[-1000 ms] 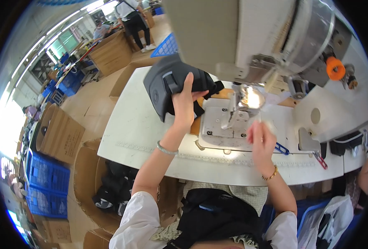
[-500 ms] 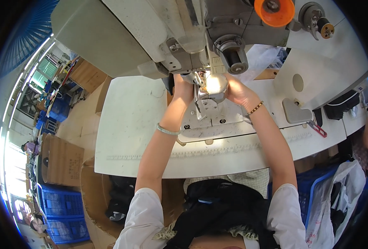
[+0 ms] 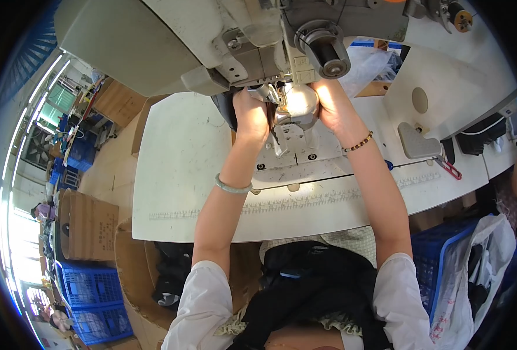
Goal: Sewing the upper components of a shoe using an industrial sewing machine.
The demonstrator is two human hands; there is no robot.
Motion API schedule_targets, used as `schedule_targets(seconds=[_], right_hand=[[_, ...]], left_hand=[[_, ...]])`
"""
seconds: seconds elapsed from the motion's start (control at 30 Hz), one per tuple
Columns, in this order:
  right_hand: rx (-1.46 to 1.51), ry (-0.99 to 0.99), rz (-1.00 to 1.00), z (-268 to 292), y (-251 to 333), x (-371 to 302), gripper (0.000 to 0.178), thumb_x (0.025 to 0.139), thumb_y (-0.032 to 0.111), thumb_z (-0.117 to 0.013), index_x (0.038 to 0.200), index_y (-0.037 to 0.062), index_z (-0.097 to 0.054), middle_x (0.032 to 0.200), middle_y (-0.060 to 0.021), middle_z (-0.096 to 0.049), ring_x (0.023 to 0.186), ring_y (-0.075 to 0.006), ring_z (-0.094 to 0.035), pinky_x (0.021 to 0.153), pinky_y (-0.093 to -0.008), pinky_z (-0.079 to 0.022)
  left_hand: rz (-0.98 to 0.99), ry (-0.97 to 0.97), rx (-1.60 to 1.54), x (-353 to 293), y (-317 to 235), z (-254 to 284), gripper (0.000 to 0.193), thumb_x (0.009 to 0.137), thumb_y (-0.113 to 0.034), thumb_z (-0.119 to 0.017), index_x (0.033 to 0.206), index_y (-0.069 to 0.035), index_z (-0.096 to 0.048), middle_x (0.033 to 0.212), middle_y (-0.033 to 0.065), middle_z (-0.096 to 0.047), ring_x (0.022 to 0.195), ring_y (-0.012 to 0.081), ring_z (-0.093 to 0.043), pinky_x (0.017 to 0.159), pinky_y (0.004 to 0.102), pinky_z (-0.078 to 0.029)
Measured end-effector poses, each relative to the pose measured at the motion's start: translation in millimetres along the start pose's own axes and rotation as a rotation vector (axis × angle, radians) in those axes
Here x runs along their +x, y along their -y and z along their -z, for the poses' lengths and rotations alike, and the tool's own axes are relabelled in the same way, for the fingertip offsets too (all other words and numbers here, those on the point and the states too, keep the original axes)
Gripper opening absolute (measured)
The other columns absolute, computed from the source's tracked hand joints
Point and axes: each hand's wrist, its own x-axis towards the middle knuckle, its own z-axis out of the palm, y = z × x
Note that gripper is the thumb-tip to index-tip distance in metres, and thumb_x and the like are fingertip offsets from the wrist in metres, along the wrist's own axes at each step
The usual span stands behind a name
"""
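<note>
A sewing machine head (image 3: pixel 212 41) reaches over a white table, its lamp lighting a rounded metal part (image 3: pixel 300 105) around the needle area. To the left of this part, my left hand (image 3: pixel 251 115) is curled against a piece of dark cloth (image 3: pixel 226 109), which shows beside the wrist. Its fingertips are hidden behind the machine. On the other side, close against the lit metal, my right hand (image 3: pixel 332 108) reaches up. The machine hides its fingers, so what they hold does not show.
A black thread spool (image 3: pixel 328 58) sits on the machine. Red-handled snips (image 3: pixel 450 168) lie on the white table (image 3: pixel 177 157) at right. A cardboard box (image 3: pixel 135 274) stands below the left edge, a blue crate (image 3: pixel 439 251) at right. Black cloth (image 3: pixel 317 280) covers my lap.
The machine sits higher in the picture. More dark cloth shows beside my left hand, and my right hand has slid further up along the lit metal part. A small blue thing has appeared beside my right forearm.
</note>
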Motion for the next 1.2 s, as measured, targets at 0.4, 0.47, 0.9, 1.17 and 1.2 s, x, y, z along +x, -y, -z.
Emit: schedule_targets(seconds=[0.4, 0.47, 0.9, 1.17, 1.2], right_hand=[[-0.004, -0.177, 0.195, -21, 1, -27, 0.019, 0.072, 0.020, -0.050, 0.067, 0.0013, -0.050, 0.067, -0.0031, -0.049, 0.062, -0.0075, -0.045, 0.054, -0.0220, -0.037], [0.074, -0.164, 0.196, -24, 4, -31, 0.019, 0.072, 0.020, -0.050, 0.068, 0.0011, -0.050, 0.067, -0.0026, -0.049, 0.061, -0.0074, -0.045, 0.054, -0.0217, -0.037], [0.200, -0.365, 0.147, -25, -1, -33, 0.016, 0.070, 0.006, -0.048, 0.054, 0.0034, -0.047, 0.055, 0.0011, -0.042, 0.051, -0.0056, -0.041, 0.046, -0.0222, -0.034], [0.108, -0.209, 0.238, -26, 1, -37, 0.020, 0.073, 0.008, -0.046, 0.053, 0.0033, -0.048, 0.055, 0.0001, -0.046, 0.052, -0.0051, -0.043, 0.047, -0.0210, -0.035], [0.101, -0.187, 0.248, -25, 3, -38, 0.020, 0.073, 0.009, -0.045, 0.055, 0.0028, -0.049, 0.057, -0.0005, -0.048, 0.053, -0.0052, -0.043, 0.048, -0.0208, -0.035]], left_hand=[[0.106, -0.041, 0.013, -12, -15, -3, 0.012, 0.074, -0.010, -0.044, 0.074, -0.001, -0.052, 0.063, 0.0065, -0.052, 0.045, 0.0134, -0.047, 0.032, 0.0234, -0.031], [0.118, -0.099, 0.012, -13, -14, -5, 0.011, 0.073, -0.009, -0.044, 0.072, -0.001, -0.053, 0.060, 0.0058, -0.051, 0.043, 0.0127, -0.045, 0.032, 0.0229, -0.030], [0.097, -0.076, -0.033, -18, -14, -5, 0.018, 0.073, -0.007, -0.036, 0.062, 0.001, -0.048, 0.050, 0.0058, -0.043, 0.035, 0.0125, -0.036, 0.033, 0.0257, -0.030], [0.037, -0.136, -0.037, -29, -12, -11, 0.030, 0.077, -0.023, -0.047, 0.054, -0.004, -0.045, 0.044, 0.0012, -0.037, 0.038, 0.0090, -0.033, 0.038, 0.0225, -0.028], [0.044, -0.159, -0.031, -30, -12, -12, 0.031, 0.078, -0.024, -0.047, 0.054, -0.005, -0.045, 0.044, 0.0012, -0.037, 0.038, 0.0090, -0.033, 0.038, 0.0225, -0.028]])
